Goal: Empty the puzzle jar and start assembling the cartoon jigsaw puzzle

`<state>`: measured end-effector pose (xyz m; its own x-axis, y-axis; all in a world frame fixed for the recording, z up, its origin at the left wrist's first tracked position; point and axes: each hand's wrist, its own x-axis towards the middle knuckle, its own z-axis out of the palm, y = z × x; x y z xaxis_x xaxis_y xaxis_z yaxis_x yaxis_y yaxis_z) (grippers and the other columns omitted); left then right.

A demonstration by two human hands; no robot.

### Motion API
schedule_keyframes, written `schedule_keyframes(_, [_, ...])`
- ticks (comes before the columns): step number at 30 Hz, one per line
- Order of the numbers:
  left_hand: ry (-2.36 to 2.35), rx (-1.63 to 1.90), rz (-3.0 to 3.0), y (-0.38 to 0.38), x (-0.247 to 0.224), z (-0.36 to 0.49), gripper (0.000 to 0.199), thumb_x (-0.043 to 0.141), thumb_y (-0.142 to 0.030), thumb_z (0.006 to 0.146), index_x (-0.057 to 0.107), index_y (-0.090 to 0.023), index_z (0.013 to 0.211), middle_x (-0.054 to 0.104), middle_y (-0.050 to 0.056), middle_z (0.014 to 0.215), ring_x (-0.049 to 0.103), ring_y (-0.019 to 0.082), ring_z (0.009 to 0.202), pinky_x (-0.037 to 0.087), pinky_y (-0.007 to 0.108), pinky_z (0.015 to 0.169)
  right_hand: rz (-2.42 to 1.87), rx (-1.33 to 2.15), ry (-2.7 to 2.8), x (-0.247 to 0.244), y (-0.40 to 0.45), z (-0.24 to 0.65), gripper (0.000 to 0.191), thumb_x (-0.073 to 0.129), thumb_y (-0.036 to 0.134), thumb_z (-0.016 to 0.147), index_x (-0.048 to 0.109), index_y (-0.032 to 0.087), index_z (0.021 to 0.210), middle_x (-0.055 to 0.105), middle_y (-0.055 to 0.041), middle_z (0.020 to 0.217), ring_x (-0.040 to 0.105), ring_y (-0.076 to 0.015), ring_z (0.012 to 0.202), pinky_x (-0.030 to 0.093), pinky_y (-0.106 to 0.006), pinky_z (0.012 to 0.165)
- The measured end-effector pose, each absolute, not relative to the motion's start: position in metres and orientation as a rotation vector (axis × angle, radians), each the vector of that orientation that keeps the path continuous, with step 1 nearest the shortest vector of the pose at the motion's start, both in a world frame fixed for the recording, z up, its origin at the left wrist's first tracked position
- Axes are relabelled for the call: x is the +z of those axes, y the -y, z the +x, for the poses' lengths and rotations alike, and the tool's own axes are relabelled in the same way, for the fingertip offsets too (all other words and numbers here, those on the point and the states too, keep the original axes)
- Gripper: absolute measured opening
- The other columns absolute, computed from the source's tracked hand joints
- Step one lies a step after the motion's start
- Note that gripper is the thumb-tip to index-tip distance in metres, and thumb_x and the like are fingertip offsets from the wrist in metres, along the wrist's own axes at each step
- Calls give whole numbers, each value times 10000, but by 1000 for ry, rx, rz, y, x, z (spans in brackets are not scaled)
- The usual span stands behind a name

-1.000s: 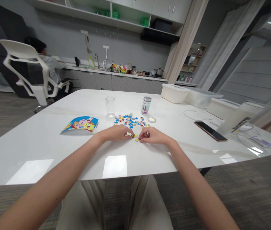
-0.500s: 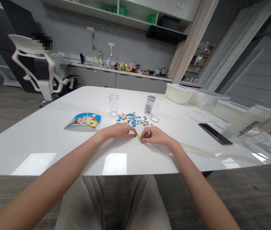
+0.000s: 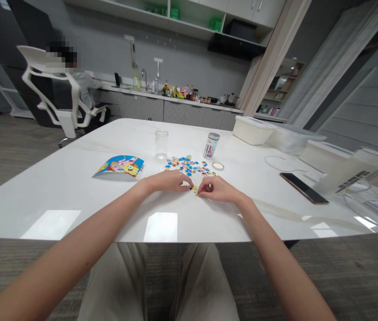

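Note:
Several small yellow puzzle pieces [image 3: 195, 190] lie on the white table [image 3: 108, 223] between my hands. My left hand [image 3: 175, 180] rests at their left, its fingertips pressed down on them. From the right, my right hand [image 3: 218, 189] pinches at their edge with thumb and index finger; what is between the fingertips is too small to make out. Just beyond my hands is a loose heap of blue, yellow and red puzzle pieces [image 3: 189, 166]. A curved picture sheet [image 3: 122, 166] with yellow and pink cartoon figures lies to the left.
Behind the heap stand a clear jar [image 3: 161, 145] and a printed can [image 3: 211, 146], with a round lid [image 3: 218, 166] beside it. At the right are a phone [image 3: 304, 188], cables and storage boxes [image 3: 253, 130]. A person [image 3: 86, 87] sits at the far counter.
The whole view has shifted slightly. My hands keep nearly the same pose at the yellow pieces, with my right fingers moved very little.

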<state>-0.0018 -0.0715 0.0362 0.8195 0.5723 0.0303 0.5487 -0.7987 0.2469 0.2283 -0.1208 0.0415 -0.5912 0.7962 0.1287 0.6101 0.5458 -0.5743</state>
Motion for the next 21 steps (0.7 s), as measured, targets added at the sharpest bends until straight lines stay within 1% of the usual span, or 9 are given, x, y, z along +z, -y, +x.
schedule_keyframes(8, [-853, 168, 2781, 71, 36, -2, 316, 504, -357, 901, 682, -306, 1158, 688, 6, 762, 583, 127, 650, 372, 217, 621, -1171, 687, 2408, 41, 121, 225, 75, 647, 222, 756, 688, 160, 765, 633, -10, 674, 515, -98, 579, 399, -217, 556])
schedule_keyframes(13, [-858, 177, 2779, 72, 37, -2, 310, 517, -353, 894, 684, -296, 1149, 687, 5, 750, 598, 131, 676, 381, 217, 639, -1169, 688, 2400, 36, 118, 226, 92, 648, 242, 766, 694, 163, 773, 629, -8, 680, 520, -101, 593, 406, -224, 577])
schedule_keyframes(21, [-874, 142, 2786, 76, 42, -2, 316, 509, -362, 903, 679, -302, 1163, 695, 10, 767, 586, 135, 658, 373, 224, 633, -1188, 679, 2402, 36, 118, 226, 105, 641, 256, 767, 686, 163, 786, 596, 4, 634, 502, -100, 565, 393, -222, 548])
